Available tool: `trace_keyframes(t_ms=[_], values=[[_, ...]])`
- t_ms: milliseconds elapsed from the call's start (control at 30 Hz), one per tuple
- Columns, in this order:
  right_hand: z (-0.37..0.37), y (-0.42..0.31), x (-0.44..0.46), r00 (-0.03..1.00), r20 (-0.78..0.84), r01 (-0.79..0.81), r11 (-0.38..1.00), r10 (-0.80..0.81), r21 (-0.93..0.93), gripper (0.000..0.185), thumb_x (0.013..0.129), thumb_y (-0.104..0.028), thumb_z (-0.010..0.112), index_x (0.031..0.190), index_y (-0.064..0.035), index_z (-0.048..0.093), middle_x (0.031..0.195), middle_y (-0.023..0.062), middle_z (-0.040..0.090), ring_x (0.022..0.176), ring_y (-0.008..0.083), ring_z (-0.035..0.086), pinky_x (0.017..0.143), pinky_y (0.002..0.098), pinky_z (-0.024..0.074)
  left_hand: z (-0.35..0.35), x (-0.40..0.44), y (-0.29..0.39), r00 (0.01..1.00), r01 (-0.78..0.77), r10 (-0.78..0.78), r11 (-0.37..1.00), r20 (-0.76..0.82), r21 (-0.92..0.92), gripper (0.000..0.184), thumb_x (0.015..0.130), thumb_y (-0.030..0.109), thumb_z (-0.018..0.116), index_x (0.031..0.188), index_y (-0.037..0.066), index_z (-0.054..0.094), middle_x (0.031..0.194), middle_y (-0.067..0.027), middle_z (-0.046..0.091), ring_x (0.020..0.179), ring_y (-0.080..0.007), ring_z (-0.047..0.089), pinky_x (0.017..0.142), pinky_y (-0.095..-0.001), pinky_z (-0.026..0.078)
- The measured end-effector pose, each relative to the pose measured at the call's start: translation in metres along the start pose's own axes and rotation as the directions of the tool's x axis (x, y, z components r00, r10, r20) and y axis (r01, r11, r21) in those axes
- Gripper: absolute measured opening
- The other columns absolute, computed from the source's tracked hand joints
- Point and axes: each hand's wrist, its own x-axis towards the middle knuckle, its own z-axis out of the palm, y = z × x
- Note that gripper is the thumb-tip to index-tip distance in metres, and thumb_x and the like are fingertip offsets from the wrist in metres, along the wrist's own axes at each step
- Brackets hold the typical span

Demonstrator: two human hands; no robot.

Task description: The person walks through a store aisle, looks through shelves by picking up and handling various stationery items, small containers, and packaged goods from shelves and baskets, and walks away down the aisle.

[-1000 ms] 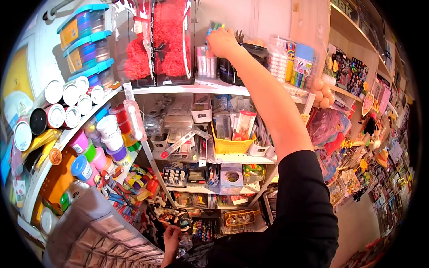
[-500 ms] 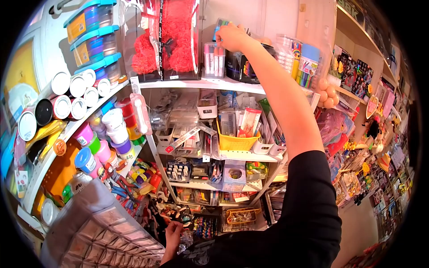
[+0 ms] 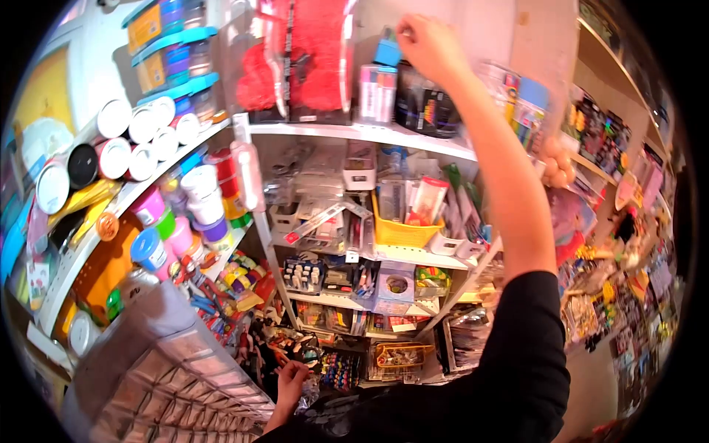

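My right hand (image 3: 430, 43) is raised above the top white shelf (image 3: 332, 130), its fingers curled in. Anything held in them is too blurred to make out. Just left of it stands a blue-topped pack (image 3: 387, 52), behind a clear case of pink and white markers (image 3: 377, 92). Below the hand sits a black container (image 3: 428, 111), partly hidden by my forearm. My left hand (image 3: 293, 378) is low, its fingers bent together beside a crinkled clear wrapper (image 3: 309, 391). Whether something is between those fingers cannot be seen.
Red plush figures in clear boxes (image 3: 317, 66) stand on the top shelf. A yellow basket (image 3: 406, 232) of packets sits below. White-lidded tubes (image 3: 114, 118) and tubs (image 3: 148, 247) fill the left shelves. A grey pocket organiser (image 3: 170, 354) rises at lower left.
My right hand has lifted off the blue-topped pack, moving up and right of it. The view has shifted, so the shelves appear farther right. My left hand stays low.
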Motion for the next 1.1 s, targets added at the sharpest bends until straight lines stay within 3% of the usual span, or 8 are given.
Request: trace_keyframes(t_ms=[67,200,333,533,667,733,800,1100], values=[[-0.014,-0.016,-0.018,0.998,-0.056,0.01,0.981,0.0,0.195,0.015,0.085,-0.018,0.062,0.094,-0.0078,0.065,0.089,0.0107,0.069,0.086,0.0317,0.065,0.079,0.0454,0.0466,-0.001,-0.001,-0.002,1.0,-0.016,0.016,0.999,0.011,0.047,0.008,0.094,0.01,0.062,0.091,0.004,0.059,0.081,-0.0006,0.061,0.076,-0.0094,0.058,0.07,-0.0257,0.047],[-0.039,-0.075,-0.069,0.991,0.001,0.135,0.983,-0.136,0.127,0.009,0.086,-0.015,0.063,0.086,-0.0075,0.06,0.079,0.0078,0.059,0.079,0.0269,0.056,0.071,0.0422,0.0377,-0.001,0.005,-0.01,0.983,-0.177,0.167,0.968,0.071,0.176,0.011,0.095,0.013,0.063,0.093,0.002,0.06,0.081,-0.0011,0.06,0.076,-0.0079,0.057,0.069,-0.0251,0.047],[-0.059,-0.131,-0.136,0.951,0.226,0.085,0.879,-0.213,0.469,0.012,0.078,-0.007,0.069,0.086,-0.0077,0.06,0.08,0.0073,0.059,0.081,0.0281,0.056,0.075,0.0415,0.04,0.006,0.006,0.006,0.992,-0.105,0.089,0.978,0.092,0.18,0.015,0.096,0.018,0.063,0.093,0.003,0.06,0.079,-0.0005,0.06,0.074,-0.0069,0.056,0.066,-0.0262,0.045],[-0.05,-0.174,-0.262,0.698,0.558,-0.344,0.472,-0.449,0.811,0.01,0.08,-0.01,0.069,0.086,-0.0061,0.062,0.083,0.0097,0.064,0.076,0.0288,0.063,0.071,0.0397,0.0479,0.01,0.017,0.007,0.991,-0.111,0.096,0.979,0.093,0.168,0.018,0.096,0.02,0.063,0.094,0.003,0.059,0.075,-0.0018,0.058,0.072,-0.0074,0.055,0.065,-0.0265,0.044],[-0.016,-0.198,-0.38,0.502,0.693,-0.657,0.292,-0.518,0.695,0.012,0.087,-0.013,0.07,0.09,-0.0038,0.063,0.083,0.0098,0.064,0.076,0.0222,0.064,0.069,0.0343,0.0503,0.019,0.024,0.001,0.998,0.028,-0.038,0.987,0.056,0.161,0.017,0.096,0.02,0.063,0.094,0.003,0.059,0.074,-0.0003,0.057,0.071,-0.0055,0.052,0.066,-0.026,0.043],[-0.005,-0.209,-0.436,0.401,0.764,-0.815,0.185,-0.506,0.55,0.014,0.089,-0.015,0.07,0.094,-0.003,0.064,0.082,0.0094,0.063,0.077,0.0198,0.065,0.069,0.0327,0.0503,0.027,0.028,-0.006,0.998,-0.038,0.029,0.99,0.061,0.139,0.017,0.095,0.02,0.064,0.091,0.004,0.06,0.076,0.0028,0.057,0.074,-0.0041,0.051,0.066,-0.0252,0.043],[-0.004,-0.218,-0.461,0.356,0.787,-0.855,0.165,-0.504,0.493,0.012,0.09,-0.014,0.068,0.095,-0.0038,0.064,0.083,0.0079,0.062,0.075,0.0172,0.062,0.067,0.0309,0.0483,0.033,0.028,-0.001,0.986,-0.161,0.163,0.925,0.024,0.344,0.013,0.093,0.014,0.064,0.089,0.003,0.059,0.077,-0.0002,0.058,0.075,-0.0063,0.052,0.069,-0.0265,0.045],[0.007,-0.226,-0.525,0.242,0.855,-0.938,0.115,-0.458,0.327,0.01,0.089,-0.015,0.065,0.092,-0.0049,0.065,0.08,0.005,0.067,0.073,0.0154,0.064,0.068,0.0302,0.0499,0.072,0.02,0.012,0.977,0.095,-0.078,0.992,-0.2,0.079,0.008,0.095,0.011,0.06,0.091,0.005,0.057,0.08,0.0047,0.057,0.074,-0.0033,0.051,0.066,-0.0202,0.041]])
